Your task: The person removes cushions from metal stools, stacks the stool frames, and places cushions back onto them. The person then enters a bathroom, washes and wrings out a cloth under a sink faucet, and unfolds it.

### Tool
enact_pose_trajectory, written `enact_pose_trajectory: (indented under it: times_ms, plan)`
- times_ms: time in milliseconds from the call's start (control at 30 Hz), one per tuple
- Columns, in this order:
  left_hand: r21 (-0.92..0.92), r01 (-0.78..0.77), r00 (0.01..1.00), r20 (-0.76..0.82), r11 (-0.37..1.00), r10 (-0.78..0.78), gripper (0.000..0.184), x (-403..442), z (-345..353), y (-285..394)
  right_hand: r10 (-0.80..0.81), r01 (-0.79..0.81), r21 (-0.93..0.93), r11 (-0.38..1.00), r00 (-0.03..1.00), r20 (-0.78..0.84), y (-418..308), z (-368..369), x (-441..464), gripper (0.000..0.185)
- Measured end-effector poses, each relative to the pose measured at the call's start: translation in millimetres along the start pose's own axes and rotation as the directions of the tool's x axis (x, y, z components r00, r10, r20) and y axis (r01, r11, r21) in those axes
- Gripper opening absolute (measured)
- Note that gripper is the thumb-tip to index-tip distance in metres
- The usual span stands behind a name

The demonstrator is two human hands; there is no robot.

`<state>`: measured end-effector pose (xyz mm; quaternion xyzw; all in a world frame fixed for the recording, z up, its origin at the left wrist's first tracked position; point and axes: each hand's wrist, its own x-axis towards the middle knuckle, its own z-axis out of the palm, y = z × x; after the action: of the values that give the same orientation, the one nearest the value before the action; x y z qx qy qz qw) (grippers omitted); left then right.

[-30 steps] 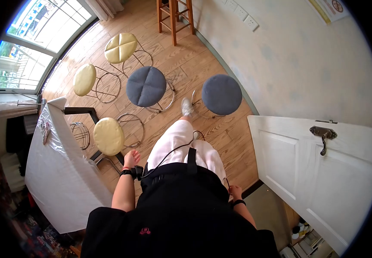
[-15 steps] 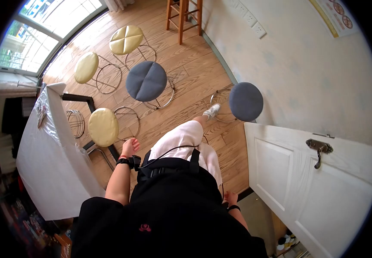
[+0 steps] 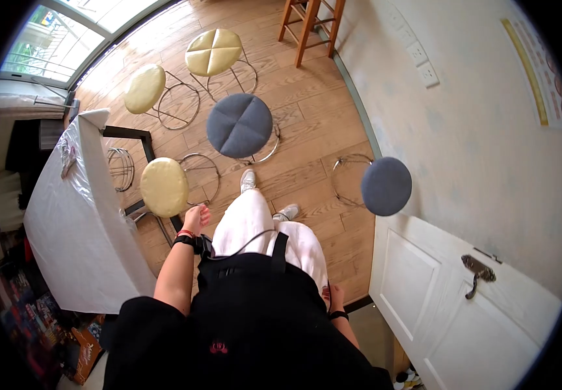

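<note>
My left hand (image 3: 196, 218) hangs in front of my left hip with its fingers curled in and nothing showing in them. It is nearest to a round yellow stool (image 3: 164, 187) and appears apart from its seat. A black strap and a red band circle that wrist. My right hand (image 3: 337, 298) hangs low beside my right thigh, near the white trousers (image 3: 300, 244). Its fingers are mostly hidden, and a small reddish patch beside them is too small to make out. Farther forward, a grey stool (image 3: 239, 125) stands on the wooden floor (image 3: 307, 136).
Two yellow stools (image 3: 213, 52) stand farther off. Another grey stool (image 3: 386, 186) is by the right wall. A white panelled door (image 3: 417, 260) stands at the right. A plastic-covered white table (image 3: 86, 227) is on the left. A wooden high stool (image 3: 307, 29) stands at the back.
I have stepped forward, and both shoes now show ahead of me. The stools on the left and the door sit differently in view. Both hands stay low at my sides.
</note>
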<state>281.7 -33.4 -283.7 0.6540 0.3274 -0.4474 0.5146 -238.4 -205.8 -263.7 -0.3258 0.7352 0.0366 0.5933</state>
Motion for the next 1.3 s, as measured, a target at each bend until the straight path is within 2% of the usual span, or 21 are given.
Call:
enact_pose_trajectory:
  times_ms: [67, 133, 167, 200, 300, 367, 433, 467, 500, 533, 600, 667, 700, 733, 800, 933, 1000, 1100, 1133, 1267, 1300]
  plan:
    - [0.016, 0.005, 1.0, 0.002, 1.0, -0.005, 0.013, 19.9, -2.3, 15.0, 0.061, -0.061, 0.011, 0.998, 0.998, 0.01, -30.1, 23.6, -0.6, 0.02]
    - [0.144, -0.056, 0.998, -0.021, 0.988, 0.06, 0.011, 54.1, -6.4, 34.9, -0.103, 0.109, -0.138, 0.984, 0.993, 0.055, -71.7, 59.0, 11.7, 0.021]
    - [0.131, -0.098, 0.995, 0.046, 0.987, 0.092, 0.011, 75.2, -8.1, 45.5, -0.142, 0.148, -0.059, 0.987, 0.986, 0.088, -90.4, 82.1, 24.9, 0.019]
    - [0.198, -0.09, 0.996, -0.002, 0.976, 0.093, 0.01, 79.8, 4.0, 66.7, -0.145, 0.15, -0.059, 0.987, 0.986, 0.086, -113.5, 107.1, 44.6, 0.019]
    - [0.182, -0.065, 0.997, -0.02, 0.981, 0.07, 0.012, 166.1, 11.7, 97.4, -0.294, 0.32, -0.161, 0.934, 0.942, 0.163, -183.0, 178.2, 106.0, 0.016]
    - [0.379, -0.286, 0.958, 0.089, 0.88, 0.273, 0.016, 231.1, 8.1, 103.0, -0.338, 0.395, -0.206, 0.895, 0.903, 0.265, -241.7, 236.1, 138.4, 0.013]
    - [0.527, -0.289, 0.945, 0.023, 0.8, 0.326, 0.025, 260.0, 32.8, 132.5, -0.333, 0.37, -0.095, 0.924, 0.902, 0.274, -282.5, 305.1, 171.4, 0.016]
    - [0.527, -0.327, 0.93, 0.033, 0.784, 0.366, 0.03, 280.9, 42.3, 141.2, -0.409, 0.504, -0.249, 0.827, 0.844, 0.348, -274.1, 327.2, 219.4, 0.026]
    - [0.53, -0.371, 0.91, 0.042, 0.762, 0.413, 0.042, 313.9, 48.2, 139.7, -0.415, 0.5, -0.273, 0.822, 0.853, 0.315, -292.2, 356.1, 228.2, 0.036]
    - [0.62, -0.306, 0.916, -0.015, 0.723, 0.401, 0.056, 337.7, 57.2, 144.0, -0.421, 0.494, -0.293, 0.818, 0.863, 0.281, -317.4, 390.3, 225.6, 0.046]
    - [0.348, -0.272, 0.954, -0.026, 0.897, 0.299, 0.071, 314.3, 113.7, 181.0, -0.435, 0.452, -0.468, 0.759, 0.887, 0.152, -346.6, 440.3, 237.2, 0.065]
    - [0.435, -0.271, 0.921, -0.143, 0.859, 0.363, 0.08, 328.9, 140.7, 183.7, -0.403, 0.478, -0.193, 0.857, 0.855, 0.326, -355.7, 472.6, 271.6, 0.072]
    - [0.492, -0.296, 0.922, -0.075, 0.819, 0.379, 0.078, 327.4, 146.5, 186.3, -0.321, 0.386, -0.118, 0.915, 0.873, 0.366, -367.3, 476.6, 278.7, 0.074]
    - [0.4, -0.349, 0.926, 0.009, 0.848, 0.377, 0.071, 326.1, 146.2, 183.8, -0.246, 0.286, -0.036, 0.958, 0.877, 0.412, -373.5, 480.1, 289.0, 0.075]
    - [0.35, -0.298, 0.944, -0.034, 0.888, 0.329, 0.065, 323.3, 145.9, 178.0, -0.24, 0.257, 0.002, 0.966, 0.899, 0.366, -359.9, 483.5, 309.0, 0.052]
    - [0.338, -0.226, 0.96, -0.082, 0.913, 0.268, 0.068, 298.7, 204.7, 189.1, -0.268, 0.284, -0.005, 0.959, 0.91, 0.316, -406.0, 430.7, 306.5, 0.067]
    - [0.391, -0.257, 0.958, -0.02, 0.884, 0.288, 0.067, 298.8, 240.0, 182.9, -0.381, 0.356, 0.139, 0.924, 0.89, 0.252, -417.3, 398.7, 335.3, 0.066]
    - [0.338, -0.212, 0.977, 0.064, 0.917, 0.202, 0.073, 288.2, 324.6, 175.2, -0.441, 0.379, 0.261, 0.888, 0.861, 0.253, -473.2, 323.3, 357.7, 0.061]
    - [0.29, -0.194, 0.981, 0.078, 0.937, 0.179, 0.073, 275.2, 366.6, 175.9, -0.398, 0.365, 0.178, 0.914, 0.889, 0.224, -493.3, 293.5, 361.5, 0.061]
    - [0.378, -0.209, 0.97, 0.198, 0.902, 0.141, 0.069, 267.2, 488.2, 153.6, -0.309, 0.289, 0.242, 0.926, 0.95, 0.048, -539.7, 200.8, 405.3, 0.059]
    - [0.339, -0.323, 0.928, 0.295, 0.884, 0.226, 0.068, 270.2, 514.1, 146.9, -0.288, 0.274, 0.263, 0.925, 0.958, 0.013, -564.0, 179.8, 401.9, 0.058]
